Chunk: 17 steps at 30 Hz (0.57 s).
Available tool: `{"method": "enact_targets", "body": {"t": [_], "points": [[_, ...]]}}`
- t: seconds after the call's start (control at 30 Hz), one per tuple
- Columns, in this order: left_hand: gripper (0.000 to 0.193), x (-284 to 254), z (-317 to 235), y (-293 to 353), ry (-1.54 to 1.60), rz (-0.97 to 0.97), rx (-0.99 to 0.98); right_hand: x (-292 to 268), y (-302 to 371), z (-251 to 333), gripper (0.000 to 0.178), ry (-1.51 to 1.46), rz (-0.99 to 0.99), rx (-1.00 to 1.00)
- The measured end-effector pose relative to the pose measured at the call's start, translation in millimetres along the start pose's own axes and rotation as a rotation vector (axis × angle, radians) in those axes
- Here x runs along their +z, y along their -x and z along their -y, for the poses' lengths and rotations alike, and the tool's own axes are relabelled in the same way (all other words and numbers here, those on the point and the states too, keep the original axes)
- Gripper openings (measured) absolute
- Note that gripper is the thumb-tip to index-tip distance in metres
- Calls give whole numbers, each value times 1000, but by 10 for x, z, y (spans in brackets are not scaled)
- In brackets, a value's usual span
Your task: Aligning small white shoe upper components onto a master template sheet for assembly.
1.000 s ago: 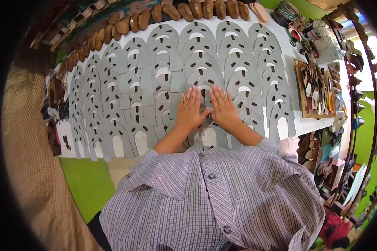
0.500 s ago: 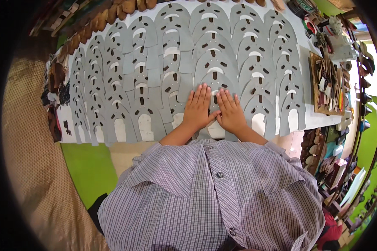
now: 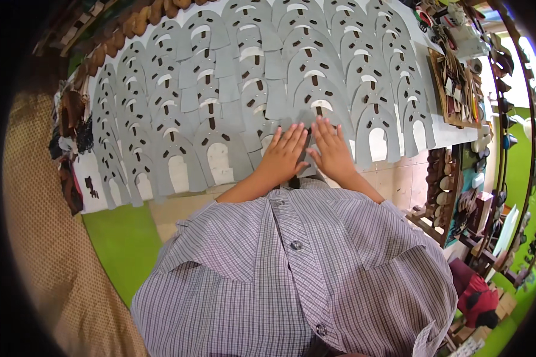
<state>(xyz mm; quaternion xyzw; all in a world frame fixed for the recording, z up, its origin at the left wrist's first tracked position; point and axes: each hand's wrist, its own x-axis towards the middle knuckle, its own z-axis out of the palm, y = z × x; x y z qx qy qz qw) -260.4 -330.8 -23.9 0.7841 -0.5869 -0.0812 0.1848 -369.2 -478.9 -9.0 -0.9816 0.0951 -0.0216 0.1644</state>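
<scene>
My left hand (image 3: pixel 284 152) lies flat with its fingers stretched out, palm down on a grey U-shaped shoe upper piece (image 3: pixel 304 116). Beside it, my right hand (image 3: pixel 333 150) is also flat on the near end of the same overlapping column. A small gap parts the two hands, and neither grips anything. Many similar grey upper pieces (image 3: pixel 393 140) cover the white table in overlapping columns. Each carries a dark brown strip (image 3: pixel 375 109) at its top and short dark patches at its sides. My palms hide much of the nearest piece.
Wooden shoe lasts (image 3: pixel 140 27) line the far left edge of the table (image 3: pixel 92 189). At the right edge stands a wooden tray (image 3: pixel 438 71) of leather scraps and tools. Racks of shoes (image 3: pixel 441 184) stand beyond it. Dark cloth and scraps (image 3: pixel 71 113) lie at the left end.
The view has tilted, and the table appears shifted upward on the right. My thumbs, which met before, are now apart. Both hands stay flat on the same column.
</scene>
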Motion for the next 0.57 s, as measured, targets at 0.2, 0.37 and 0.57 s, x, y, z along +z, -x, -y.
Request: {"method": "enact_targets", "body": {"t": [0.2,0.37,0.57], "points": [[73,-144,161,352,-39,71,2,374,144,272,68,67,-11,3],[75,-411,563,717,-46,-39,-167,354,104,370,69,114,21,113],[78,-466,1194,1070,-208,-131,-416,562,-525,1100,67,-48,-60,-35]]}}
